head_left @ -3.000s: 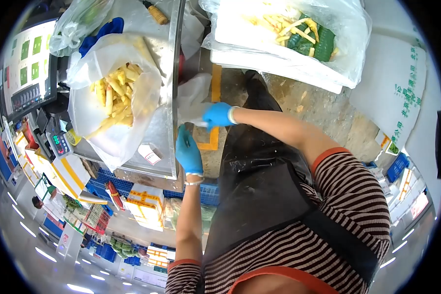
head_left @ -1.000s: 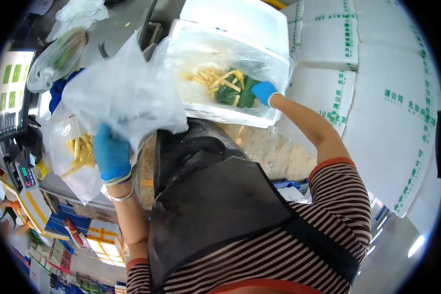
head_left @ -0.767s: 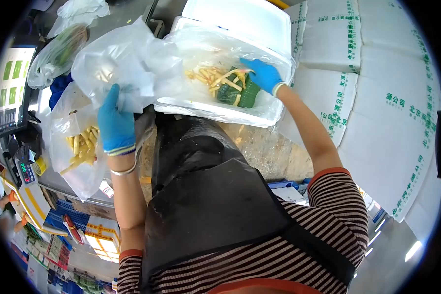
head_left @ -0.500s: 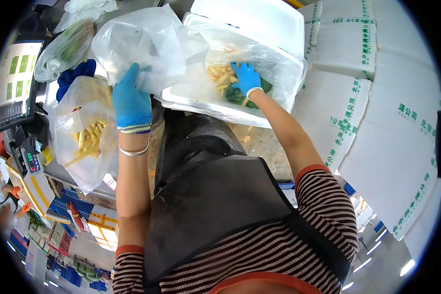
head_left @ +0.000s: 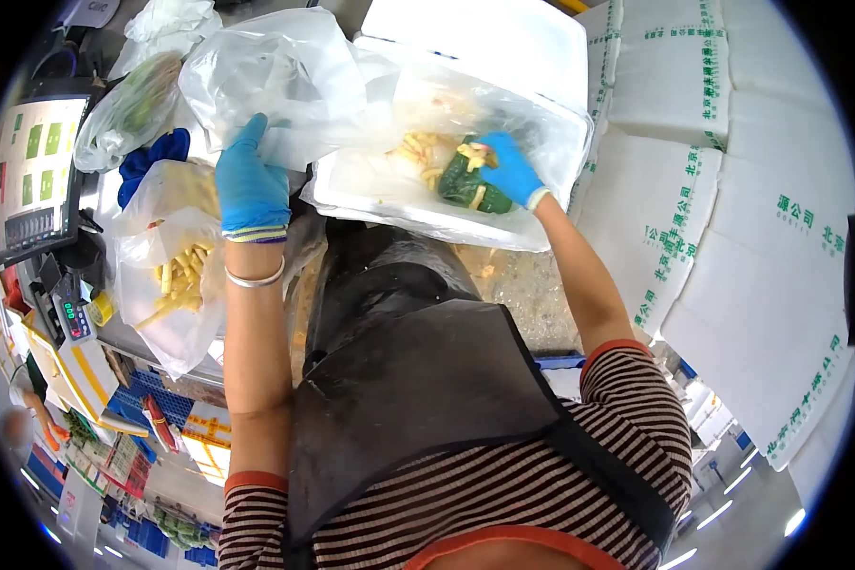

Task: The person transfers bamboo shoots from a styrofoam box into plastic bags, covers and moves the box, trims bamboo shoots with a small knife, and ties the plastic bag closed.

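Left hand (head_left: pixel 253 190) holds bag (head_left: pixel 266 66), partly hiding foam box (head_left: pixel 574 152)

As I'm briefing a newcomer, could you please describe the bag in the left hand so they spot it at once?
Start at the open white foam box near the top of the view. Left of it, a blue-gloved left hand holds a translucent plastic bag. It shows no contents, unlike the bag of yellow pieces to its lower left.
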### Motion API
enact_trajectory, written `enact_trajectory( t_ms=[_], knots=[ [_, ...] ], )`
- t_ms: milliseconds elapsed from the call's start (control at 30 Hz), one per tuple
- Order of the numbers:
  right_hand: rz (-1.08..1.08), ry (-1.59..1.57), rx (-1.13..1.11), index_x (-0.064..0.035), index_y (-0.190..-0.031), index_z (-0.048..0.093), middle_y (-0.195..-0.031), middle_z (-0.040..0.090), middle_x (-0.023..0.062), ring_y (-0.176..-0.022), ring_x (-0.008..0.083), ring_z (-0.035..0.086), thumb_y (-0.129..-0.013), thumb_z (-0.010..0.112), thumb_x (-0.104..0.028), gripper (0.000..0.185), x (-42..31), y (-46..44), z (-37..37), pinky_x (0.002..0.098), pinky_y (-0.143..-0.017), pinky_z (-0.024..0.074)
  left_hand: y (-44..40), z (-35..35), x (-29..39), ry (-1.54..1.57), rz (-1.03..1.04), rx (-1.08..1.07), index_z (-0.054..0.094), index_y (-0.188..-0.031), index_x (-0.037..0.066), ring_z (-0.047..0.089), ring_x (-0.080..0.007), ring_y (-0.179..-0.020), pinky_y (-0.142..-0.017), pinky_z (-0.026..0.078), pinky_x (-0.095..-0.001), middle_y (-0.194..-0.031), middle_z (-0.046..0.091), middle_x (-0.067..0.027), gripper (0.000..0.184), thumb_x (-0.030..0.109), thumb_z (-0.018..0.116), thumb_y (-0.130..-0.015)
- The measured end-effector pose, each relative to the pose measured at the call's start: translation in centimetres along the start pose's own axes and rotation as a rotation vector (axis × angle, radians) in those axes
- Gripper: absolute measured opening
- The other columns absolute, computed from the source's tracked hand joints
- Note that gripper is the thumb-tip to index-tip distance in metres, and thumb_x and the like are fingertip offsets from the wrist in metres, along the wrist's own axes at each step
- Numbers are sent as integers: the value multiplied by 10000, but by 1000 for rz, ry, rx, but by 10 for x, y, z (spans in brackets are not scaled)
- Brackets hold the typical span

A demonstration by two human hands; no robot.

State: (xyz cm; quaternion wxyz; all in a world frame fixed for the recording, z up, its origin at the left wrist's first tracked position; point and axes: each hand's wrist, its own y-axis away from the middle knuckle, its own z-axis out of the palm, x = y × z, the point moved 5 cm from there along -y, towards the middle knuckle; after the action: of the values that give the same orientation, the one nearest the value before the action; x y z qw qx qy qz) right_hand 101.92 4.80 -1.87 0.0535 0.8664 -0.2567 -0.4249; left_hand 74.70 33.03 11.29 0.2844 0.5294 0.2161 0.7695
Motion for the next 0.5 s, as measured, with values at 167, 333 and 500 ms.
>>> enact_trajectory(
  t_ms=[167, 333, 500],
  knots=[
    [50, -461, 125, -49, -1233, 550, -1226, 555, 86, -1109, 192, 564, -828, 629, -9, 414, -108, 48, -104, 314, -947, 463, 10, 10, -4, -42, 71, -201, 617, -1091, -43, 641, -253, -932, -807, 531, -303, -1030, 651, -127, 223, -34, 581, -871],
    [-570, -620, -11, -58, -1207, 571, -1222, 567, 114, -1103, 193, 567, -852, 665, -80, 368, -252, 40, -120, 318, -925, 469, 34, 33, -20, -383, 69, -247, 663, -1084, -28, 640, -297, -930, -839, 502, -333, -987, 684, -172, 346, -87, 550, -763],
    [-499, 226, -2, -93, -1228, 577, -1179, 564, 182, -1055, 343, 593, -874, 661, -240, 393, -225, -69, -36, 389, -897, 485, 73, 39, 9, -789, 538, -507, 543, -1195, -29, 659, -221, -857, -750, 538, -309, -1030, 669, -154, 316, 13, 505, -884]
  ],
)
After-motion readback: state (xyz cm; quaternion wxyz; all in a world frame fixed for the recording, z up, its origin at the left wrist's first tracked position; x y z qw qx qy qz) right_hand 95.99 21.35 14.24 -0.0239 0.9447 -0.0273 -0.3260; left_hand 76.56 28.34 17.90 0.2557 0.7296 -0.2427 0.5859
